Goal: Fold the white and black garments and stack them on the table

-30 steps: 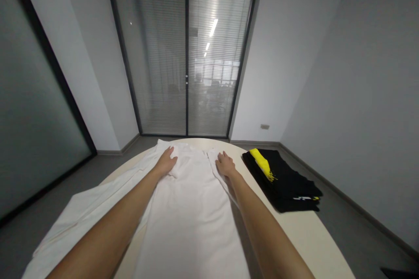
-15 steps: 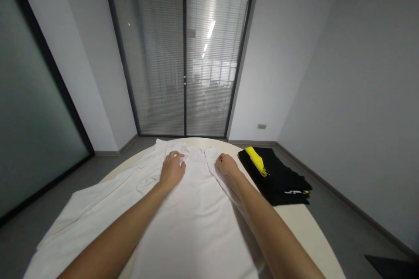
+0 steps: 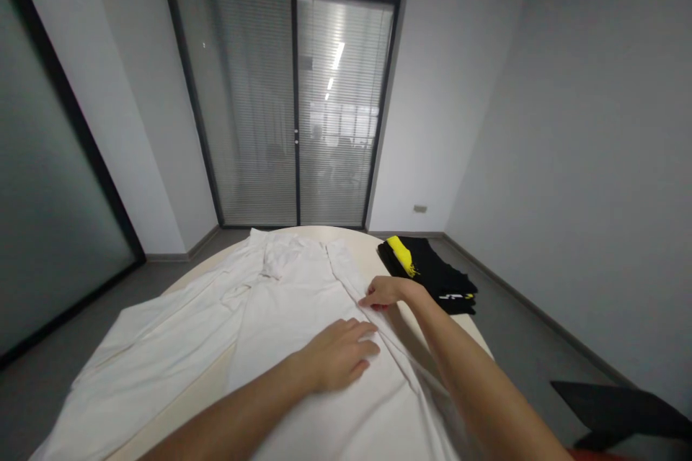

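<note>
A white cloth garment (image 3: 286,313) lies spread over the round table, wrinkled at its far end, with a strip along its right side folded inward. My left hand (image 3: 340,354) rests palm down on the near middle of the garment, fingers stretched toward the folded edge and a little apart. Farther right, my right hand (image 3: 386,291) pinches the folded right edge between thumb and fingers. More white fabric (image 3: 167,346) spreads out on the left; whether it belongs to the same piece I cannot tell.
A stack of folded black clothes (image 3: 440,270) sits at the table's right side, with a yellow fringed piece (image 3: 401,256) on top. The pale tabletop (image 3: 357,248) shows at its far rim. A dark chair-like object (image 3: 610,407) stands at the lower right. Beyond is a glass door (image 3: 295,108).
Both hands have come nearer along the garment; my left hand has also shifted right, flattening on the cloth. My right hand now pinches the edge lower down. The view has turned slightly right.
</note>
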Action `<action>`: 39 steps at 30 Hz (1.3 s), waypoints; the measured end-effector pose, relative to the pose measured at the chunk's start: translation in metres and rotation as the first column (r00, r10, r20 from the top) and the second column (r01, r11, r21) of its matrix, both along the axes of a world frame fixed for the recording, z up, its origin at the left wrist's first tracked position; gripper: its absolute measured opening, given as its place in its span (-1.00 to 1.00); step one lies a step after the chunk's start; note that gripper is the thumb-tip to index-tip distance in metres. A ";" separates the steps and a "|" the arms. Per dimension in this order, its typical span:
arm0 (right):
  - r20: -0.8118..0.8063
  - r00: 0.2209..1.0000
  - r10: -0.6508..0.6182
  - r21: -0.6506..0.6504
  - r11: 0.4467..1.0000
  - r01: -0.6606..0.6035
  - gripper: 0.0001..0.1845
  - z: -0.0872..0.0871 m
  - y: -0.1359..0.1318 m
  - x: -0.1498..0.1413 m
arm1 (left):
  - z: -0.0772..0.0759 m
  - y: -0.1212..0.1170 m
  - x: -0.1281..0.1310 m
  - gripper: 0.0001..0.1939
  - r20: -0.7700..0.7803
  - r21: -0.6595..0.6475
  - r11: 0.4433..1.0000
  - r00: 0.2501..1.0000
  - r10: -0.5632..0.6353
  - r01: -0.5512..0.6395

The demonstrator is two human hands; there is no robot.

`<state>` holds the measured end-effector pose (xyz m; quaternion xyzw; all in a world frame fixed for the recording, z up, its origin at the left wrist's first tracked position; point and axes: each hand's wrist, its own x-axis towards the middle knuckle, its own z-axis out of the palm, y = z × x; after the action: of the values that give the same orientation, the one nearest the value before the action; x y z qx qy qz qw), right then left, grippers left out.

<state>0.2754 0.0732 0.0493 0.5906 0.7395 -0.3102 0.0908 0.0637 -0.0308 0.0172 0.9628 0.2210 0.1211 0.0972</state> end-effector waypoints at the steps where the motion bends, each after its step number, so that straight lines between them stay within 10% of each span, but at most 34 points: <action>1: -0.005 1.000 -0.008 -0.044 0.999 0.008 -0.44 0.002 -0.007 0.004 | 0.000 -0.004 0.002 -0.73 -0.006 0.006 1.000 1.000 -0.020 0.020; 13: -0.013 0.999 -0.029 -0.228 0.973 0.025 -0.66 0.018 -0.066 0.018 | -0.024 -0.020 0.000 -0.65 0.216 -0.045 0.979 0.955 0.203 -0.198; 19: -0.179 0.984 -0.007 -0.253 0.967 -0.039 -0.18 0.046 -0.100 0.007 | -0.030 -0.010 0.000 -0.53 0.288 -0.134 0.879 0.831 0.476 -0.458; 24: -0.141 0.989 0.045 -0.338 0.937 -0.091 0.27 0.045 -0.122 -0.013 | -0.034 0.002 -0.003 -0.44 0.286 -0.275 0.847 0.802 0.524 -0.456; 32: -0.035 0.977 0.210 -0.248 0.945 -0.212 0.10 0.036 -0.136 -0.022 | -0.044 0.007 -0.004 -0.50 0.186 -0.199 0.885 0.871 0.455 -0.420; 39: -0.336 0.942 0.017 -0.687 0.680 -0.257 -0.19 0.043 -0.144 -0.037 | -0.046 0.011 -0.004 -0.50 0.205 -0.227 0.860 0.841 0.501 -0.457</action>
<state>0.2382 -0.0703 0.0924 0.3944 0.6051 -0.6540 0.2248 0.0602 -0.0193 -0.0291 0.8408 0.4501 0.2459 0.1730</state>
